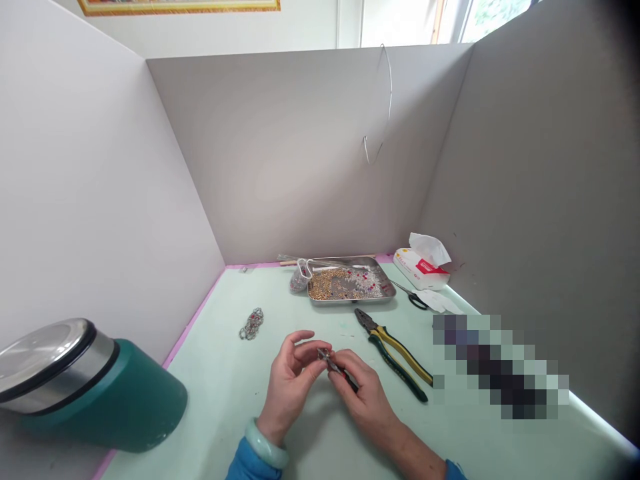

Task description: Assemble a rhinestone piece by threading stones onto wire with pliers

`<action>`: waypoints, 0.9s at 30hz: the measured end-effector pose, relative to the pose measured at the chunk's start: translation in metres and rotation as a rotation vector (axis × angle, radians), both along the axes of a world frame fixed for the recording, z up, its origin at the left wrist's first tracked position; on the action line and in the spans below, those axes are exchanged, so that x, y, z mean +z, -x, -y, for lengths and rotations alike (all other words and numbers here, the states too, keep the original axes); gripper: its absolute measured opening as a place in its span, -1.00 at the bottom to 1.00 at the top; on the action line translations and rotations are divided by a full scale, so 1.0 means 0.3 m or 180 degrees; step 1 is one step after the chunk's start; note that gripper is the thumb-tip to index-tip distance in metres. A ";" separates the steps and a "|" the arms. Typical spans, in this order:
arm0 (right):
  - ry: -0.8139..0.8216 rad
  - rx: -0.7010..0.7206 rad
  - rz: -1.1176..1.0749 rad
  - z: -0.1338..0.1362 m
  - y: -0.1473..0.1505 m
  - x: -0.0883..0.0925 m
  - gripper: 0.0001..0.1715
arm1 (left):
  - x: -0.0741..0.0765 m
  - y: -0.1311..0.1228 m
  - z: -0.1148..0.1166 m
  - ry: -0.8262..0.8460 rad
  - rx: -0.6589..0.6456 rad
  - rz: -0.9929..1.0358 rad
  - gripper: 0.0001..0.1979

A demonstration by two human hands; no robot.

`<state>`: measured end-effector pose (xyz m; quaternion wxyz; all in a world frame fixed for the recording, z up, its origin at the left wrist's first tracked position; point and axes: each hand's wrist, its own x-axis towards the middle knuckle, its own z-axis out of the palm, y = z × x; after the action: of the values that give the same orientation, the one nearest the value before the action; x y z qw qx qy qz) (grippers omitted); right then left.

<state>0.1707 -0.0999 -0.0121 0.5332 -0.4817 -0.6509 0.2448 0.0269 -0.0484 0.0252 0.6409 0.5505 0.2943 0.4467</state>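
My left hand (293, 383) pinches a small metal piece (325, 352) between thumb and fingers; its exact shape is too small to make out. My right hand (364, 393) is closed around small dark-handled pliers (343, 375), whose metal tip meets the piece at my left fingertips. Up and to the left of my hands lies a small heap of silvery chain with red bits (251, 324). Large pliers with green and yellow handles (395, 353) rest to the right of my right hand.
A metal tray (353, 302) of gold, clear and red beads stands at the back beside a bag of beads (299, 279). Scissors (417, 300) and a tissue pack (423, 268) are behind right. A green tumbler (120, 400) lies front left. Grey panels (300, 160) enclose the table.
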 end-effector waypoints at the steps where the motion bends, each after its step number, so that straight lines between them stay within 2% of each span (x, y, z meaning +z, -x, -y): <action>1: 0.0005 -0.0038 0.0062 -0.002 -0.002 0.002 -0.81 | -0.001 0.001 -0.001 -0.0014 0.0003 -0.0030 -0.64; 8: 0.0313 -0.0247 0.0479 0.000 -0.004 -0.003 -0.91 | -0.017 0.000 -0.003 -0.0093 -0.0032 -0.0223 -0.66; 16: 0.0177 0.0003 0.0555 -0.009 -0.020 -0.008 -0.85 | -0.030 0.002 -0.011 -0.0139 -0.0174 -0.0207 -0.66; 21: 0.0122 -0.0051 0.0632 -0.002 -0.021 0.000 -0.90 | -0.034 0.011 -0.018 -0.0097 -0.0276 -0.0282 -0.69; 27: 0.0009 0.0118 0.0705 0.001 -0.045 0.004 -0.65 | -0.036 0.026 -0.026 -0.0205 -0.0136 -0.0628 -0.67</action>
<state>0.1842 -0.1003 -0.0110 0.4527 -0.4945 -0.7143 0.2007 0.0191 -0.0405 0.0145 0.6001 0.6183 0.3296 0.3859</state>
